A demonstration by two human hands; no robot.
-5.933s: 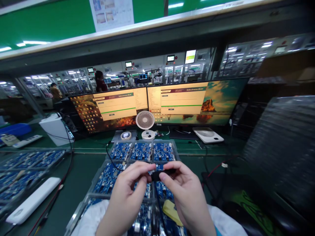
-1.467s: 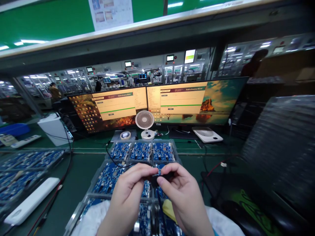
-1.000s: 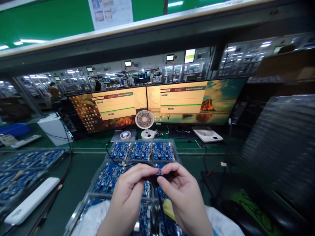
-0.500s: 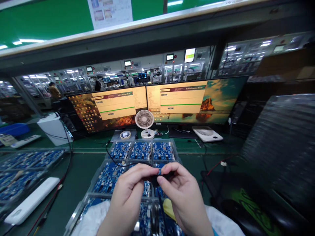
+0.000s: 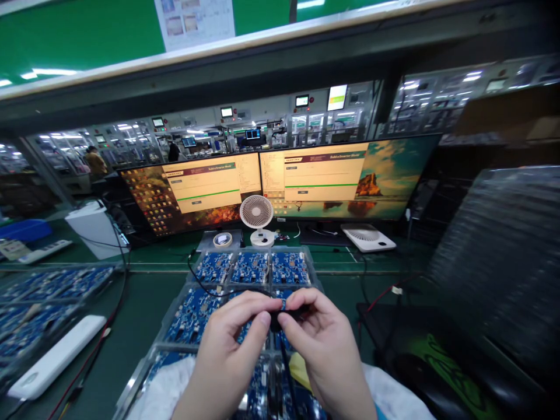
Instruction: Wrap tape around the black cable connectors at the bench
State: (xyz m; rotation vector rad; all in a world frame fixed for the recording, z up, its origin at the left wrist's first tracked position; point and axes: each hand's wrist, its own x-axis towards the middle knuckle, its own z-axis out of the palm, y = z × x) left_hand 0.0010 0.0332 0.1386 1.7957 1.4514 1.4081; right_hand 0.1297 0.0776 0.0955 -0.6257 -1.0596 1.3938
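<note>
Black plastic-looking piece (image 5: 275, 322), small, is what both hands are on atm, held up over the clear tray (image 5: 132, 386) of blue circuit boards (image 5: 251, 268), roughly mid-tray. Step in hand looks like fiddly fingertip work on that piece, prob lining up or adjusting smth, tho the fingers cover most of it so that's just my read. Next move prob calls for a steady right pinch, small controlled pressure from the left, and no tug on the dark cable (image 5: 289, 373) running down below it toward the near edge. Re the grip: right hand (image 5: 324, 338) has thumb + fingers closed in on the piece, basically no gap. Left hand (image 5: 231, 338) is looser, index tip up against the piece, thumb tip just beside, boards visible btwn them further back; can't tell if it's actually pinching anything. Looks-wise the piece is dark, matte-ish & stubby, no markings I can make out, and its ends are hidden. There's also a yellow thing (image 5: 300, 371) partly behind the right hand, and a black cord (image 5: 200, 284) looping over the tray's left side. Worktop (image 5: 131, 318) is dark green btw.
</note>
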